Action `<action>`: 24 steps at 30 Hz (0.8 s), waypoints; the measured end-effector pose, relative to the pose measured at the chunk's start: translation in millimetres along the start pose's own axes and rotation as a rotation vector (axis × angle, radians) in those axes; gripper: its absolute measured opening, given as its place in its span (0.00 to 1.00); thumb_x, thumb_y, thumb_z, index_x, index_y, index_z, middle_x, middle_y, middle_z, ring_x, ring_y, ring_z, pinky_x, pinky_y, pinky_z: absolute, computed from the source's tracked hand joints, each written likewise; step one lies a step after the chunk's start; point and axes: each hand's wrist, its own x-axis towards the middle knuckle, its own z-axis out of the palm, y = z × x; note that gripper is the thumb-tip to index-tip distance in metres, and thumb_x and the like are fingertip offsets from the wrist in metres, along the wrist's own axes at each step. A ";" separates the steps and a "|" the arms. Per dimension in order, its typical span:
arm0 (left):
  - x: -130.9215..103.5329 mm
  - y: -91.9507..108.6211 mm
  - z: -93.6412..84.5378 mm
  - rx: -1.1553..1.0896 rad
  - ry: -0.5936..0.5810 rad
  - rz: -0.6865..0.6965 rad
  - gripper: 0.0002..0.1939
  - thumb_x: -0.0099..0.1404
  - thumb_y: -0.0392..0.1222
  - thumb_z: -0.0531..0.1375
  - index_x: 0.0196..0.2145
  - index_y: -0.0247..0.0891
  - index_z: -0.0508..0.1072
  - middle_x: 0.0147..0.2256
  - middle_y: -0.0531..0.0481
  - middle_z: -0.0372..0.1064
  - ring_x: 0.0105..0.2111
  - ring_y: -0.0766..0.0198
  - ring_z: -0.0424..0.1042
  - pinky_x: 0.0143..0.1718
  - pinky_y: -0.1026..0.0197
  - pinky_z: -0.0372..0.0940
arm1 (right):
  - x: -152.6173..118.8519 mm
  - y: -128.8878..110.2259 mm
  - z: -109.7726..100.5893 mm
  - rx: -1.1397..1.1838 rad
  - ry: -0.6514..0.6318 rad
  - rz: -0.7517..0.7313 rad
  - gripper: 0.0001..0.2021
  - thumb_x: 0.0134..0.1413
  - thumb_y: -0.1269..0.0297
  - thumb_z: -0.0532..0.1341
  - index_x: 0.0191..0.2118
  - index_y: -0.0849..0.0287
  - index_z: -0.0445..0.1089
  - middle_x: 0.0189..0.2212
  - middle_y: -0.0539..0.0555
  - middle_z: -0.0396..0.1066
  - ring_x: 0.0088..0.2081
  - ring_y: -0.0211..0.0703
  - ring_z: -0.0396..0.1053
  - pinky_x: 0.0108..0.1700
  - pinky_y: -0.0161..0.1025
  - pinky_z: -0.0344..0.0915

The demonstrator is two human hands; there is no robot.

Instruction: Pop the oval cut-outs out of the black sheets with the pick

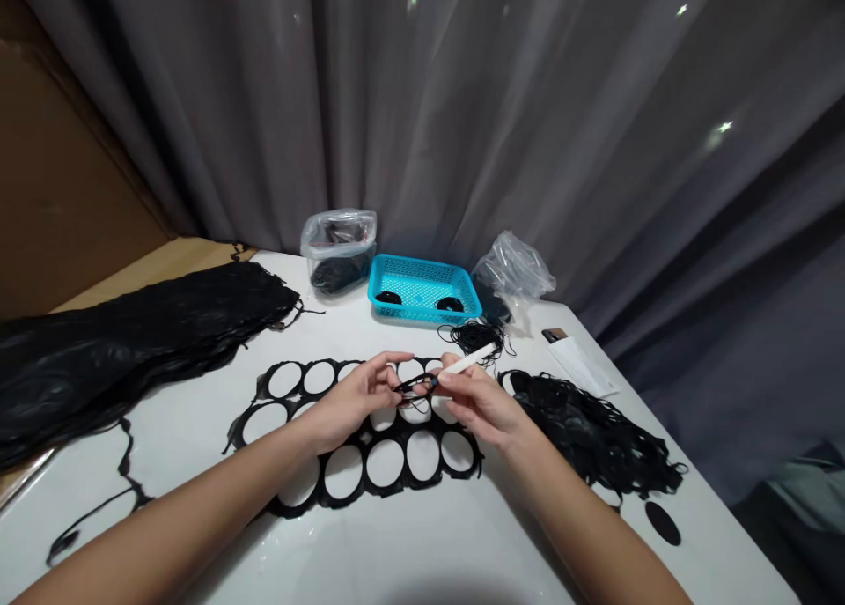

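Black and flat, a sheet with big round holes point(396, 434) lies on the white table point(370, 561), on the near side of the blue basket point(422, 315) as the head camera sees it. It is spread out, maybe so it does not bunch up under the hands.

The left hand point(356, 400) is in front of the basket's left end. It is half curled, and its thumb and fingers seem to pinch a thin black loop point(410, 381). The right hand point(481, 402) is in front of the basket's right end. Its thumb and fingers close on a white stick point(470, 359), much like holding a pen, which likely helps to steer it. The loop is between the hands, in front of the basket's middle. Fingers hide where the stick's low end meets it, so I cannot tell if they touch.

Two black round things point(450, 305) sit inside the basket, where its sides can stop them rolling off. One clear bag point(339, 235) stands just left of the basket and another point(518, 266) just right. A black string tangle point(476, 335) lies by the basket's front right corner, probably to be easy to reach.
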 end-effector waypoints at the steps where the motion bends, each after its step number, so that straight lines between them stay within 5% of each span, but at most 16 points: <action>1: -0.7 0.6 0.4 -0.023 0.018 -0.027 0.27 0.60 0.41 0.62 0.57 0.43 0.67 0.34 0.55 0.64 0.38 0.61 0.73 0.45 0.55 0.67 | -1.0 5.8 -1.2 0.039 -0.021 0.025 0.23 0.43 0.61 0.76 0.28 0.56 0.57 0.31 0.50 0.70 0.34 0.37 0.74 0.15 0.24 0.45; 7: 0.1 6.7 1.2 -0.161 0.115 0.002 0.28 0.60 0.44 0.62 0.58 0.42 0.63 0.34 0.53 0.64 0.34 0.64 0.71 0.41 0.58 0.67 | -2.6 36.1 -12.2 0.115 -0.298 0.125 0.22 0.45 0.61 0.75 0.28 0.57 0.58 0.40 0.56 0.74 0.38 0.39 0.74 0.16 0.22 0.49; 10: 1.5 1.1 3.7 -0.067 0.104 0.010 0.27 0.60 0.42 0.62 0.56 0.41 0.64 0.34 0.54 0.64 0.30 0.66 0.70 0.36 0.60 0.66 | -1.4 42.4 -11.9 0.152 -0.414 0.123 0.22 0.43 0.59 0.76 0.27 0.58 0.60 0.38 0.58 0.76 0.29 0.34 0.69 0.15 0.23 0.46; 12: 2.2 -5.4 3.5 0.033 0.106 0.018 0.23 0.61 0.41 0.61 0.54 0.40 0.66 0.34 0.53 0.64 0.30 0.66 0.70 0.35 0.60 0.67 | 1.3 42.0 -7.8 0.194 -0.363 0.096 0.21 0.43 0.60 0.76 0.27 0.59 0.61 0.34 0.55 0.76 0.23 0.29 0.61 0.14 0.22 0.43; 14: 0.3 -11.5 -0.2 0.157 0.132 0.047 0.18 0.64 0.41 0.59 0.52 0.41 0.67 0.35 0.52 0.66 0.33 0.62 0.72 0.38 0.58 0.68 | 7.1 39.1 -3.4 0.247 -0.170 0.039 0.18 0.43 0.64 0.76 0.28 0.58 0.63 0.30 0.51 0.75 0.22 0.28 0.58 0.15 0.22 0.46; 18: -21.0 -25.8 -12.2 0.424 0.145 0.127 0.08 0.67 0.42 0.59 0.44 0.42 0.73 0.43 0.47 0.70 0.46 0.54 0.71 0.51 0.50 0.66 | 23.3 38.7 -2.2 0.194 0.244 -0.096 0.18 0.39 0.68 0.76 0.26 0.58 0.64 0.33 0.52 0.75 0.30 0.32 0.68 0.27 0.27 0.65; 20: -39.4 -39.3 -15.5 0.730 0.069 0.220 0.10 0.69 0.40 0.56 0.45 0.41 0.75 0.49 0.44 0.71 0.50 0.51 0.71 0.55 0.47 0.65 | 27.5 46.7 -3.8 0.010 0.267 -0.140 0.18 0.42 0.64 0.75 0.25 0.58 0.63 0.34 0.53 0.76 0.32 0.35 0.69 0.35 0.32 0.68; 24: -72.0 -72.9 -16.1 1.302 0.017 0.441 0.21 0.73 0.38 0.54 0.61 0.38 0.67 0.62 0.40 0.63 0.63 0.48 0.62 0.63 0.43 0.58 | 22.9 70.6 -3.0 -0.512 0.097 -0.163 0.11 0.52 0.62 0.68 0.27 0.57 0.64 0.37 0.53 0.77 0.37 0.41 0.71 0.44 0.40 0.66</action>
